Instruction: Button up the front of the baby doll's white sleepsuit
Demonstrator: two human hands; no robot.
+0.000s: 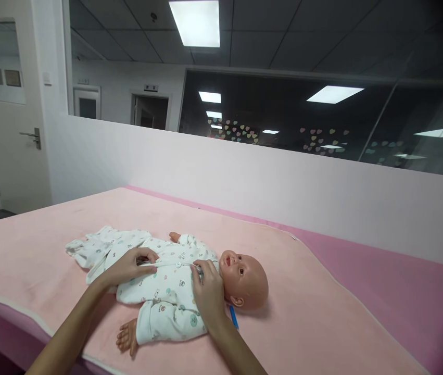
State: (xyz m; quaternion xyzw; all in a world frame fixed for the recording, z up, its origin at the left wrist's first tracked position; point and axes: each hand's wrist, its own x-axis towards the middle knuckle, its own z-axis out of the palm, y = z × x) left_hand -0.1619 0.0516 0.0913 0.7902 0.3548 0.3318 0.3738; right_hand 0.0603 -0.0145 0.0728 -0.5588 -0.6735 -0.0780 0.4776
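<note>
A baby doll [244, 278] lies on its back on a pink blanket [315, 323], head to the right. It wears a white printed onesie [166, 291] with buttons down the front. My left hand [131, 265] pinches the garment's front edge near the doll's belly. My right hand [207, 291] grips the fabric at the chest, just below the chin. A thin blue object [233, 316] pokes out under my right wrist, beside the doll's head.
The blanket covers a darker pink padded table [412, 291] against a low white partition wall [283, 187] with dark glass above. A white door [6, 104] stands at the left. The table's near edge runs under my forearms.
</note>
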